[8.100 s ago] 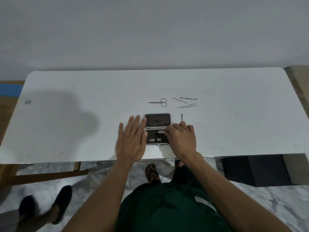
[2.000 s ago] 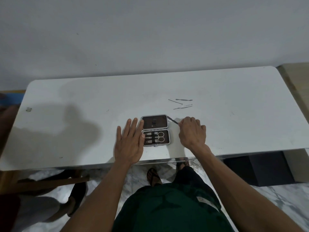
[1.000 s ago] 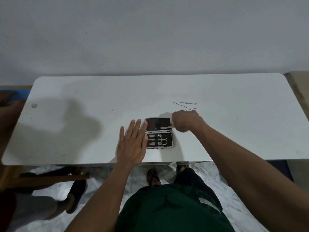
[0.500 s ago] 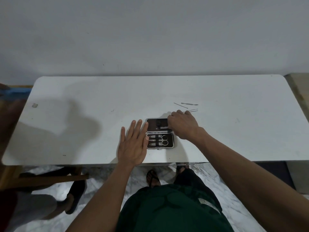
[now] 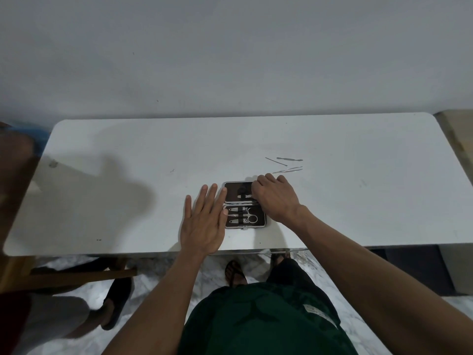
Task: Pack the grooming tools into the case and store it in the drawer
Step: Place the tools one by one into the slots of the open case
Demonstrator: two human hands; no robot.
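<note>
A small dark case (image 5: 259,224) lies open on the white table (image 5: 128,155). Its near half holds clippers and small scissors (image 5: 249,218). My left hand (image 5: 204,221) lies flat beside the case, fingertips on its left edge. My right hand (image 5: 275,197) covers the far half's right side, its fingers pinching a thin metal tool (image 5: 244,196) that lies across that half. Three loose tools rest farther back on the right: a thin pick (image 5: 276,161), a flat pusher (image 5: 289,159) and tweezers (image 5: 288,170).
A wall runs behind the table. Another person's leg and dark shoe (image 5: 116,301) stand on the marble floor at the lower left, beside a wooden frame (image 5: 76,276). A dark unit (image 5: 414,270) sits under the table's right end. No drawer is visible.
The scissors went from the table into the case's near half. My right hand picked up a thin tool beside the case and brought it over the far half. My left hand stayed put.
</note>
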